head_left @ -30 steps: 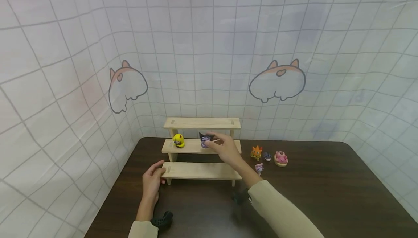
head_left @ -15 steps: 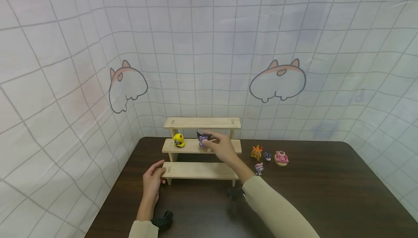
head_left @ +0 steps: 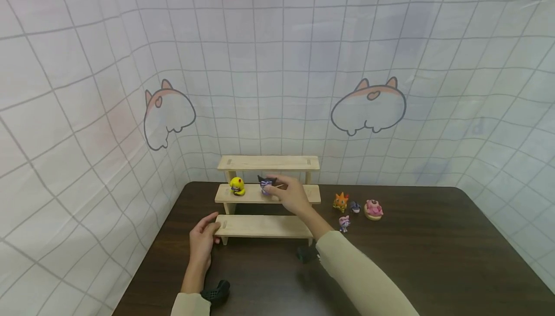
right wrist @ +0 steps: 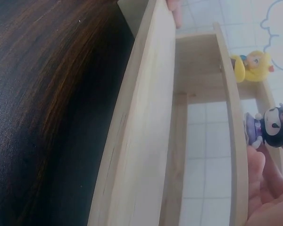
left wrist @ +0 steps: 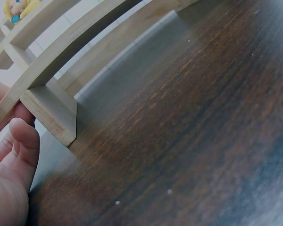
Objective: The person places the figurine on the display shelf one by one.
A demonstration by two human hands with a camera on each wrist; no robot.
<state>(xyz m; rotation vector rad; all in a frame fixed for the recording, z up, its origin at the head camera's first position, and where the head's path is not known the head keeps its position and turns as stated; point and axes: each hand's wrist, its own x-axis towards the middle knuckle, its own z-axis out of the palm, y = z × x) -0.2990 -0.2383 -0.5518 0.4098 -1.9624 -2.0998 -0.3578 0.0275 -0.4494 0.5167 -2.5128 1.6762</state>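
Note:
Pinched between thumb and fingers of my right hand is a small purple figurine with a black-eared hood. It stands upright at the middle tier of a three-step wooden display stand, its base right at the board. To its left on that tier sits a yellow figurine, also seen in the right wrist view. My left hand grips the left end of the bottom tier, thumb and fingers around the board's edge in the left wrist view.
Right of the stand, on the dark wood table, are an orange spiky figurine, a small dark one, a pink one on a round base and a pale pink-purple one. The top tier rises behind.
My right hand has moved slightly left along the middle tier with the purple figurine, closer to the yellow one. My left hand has stayed at the stand's end.

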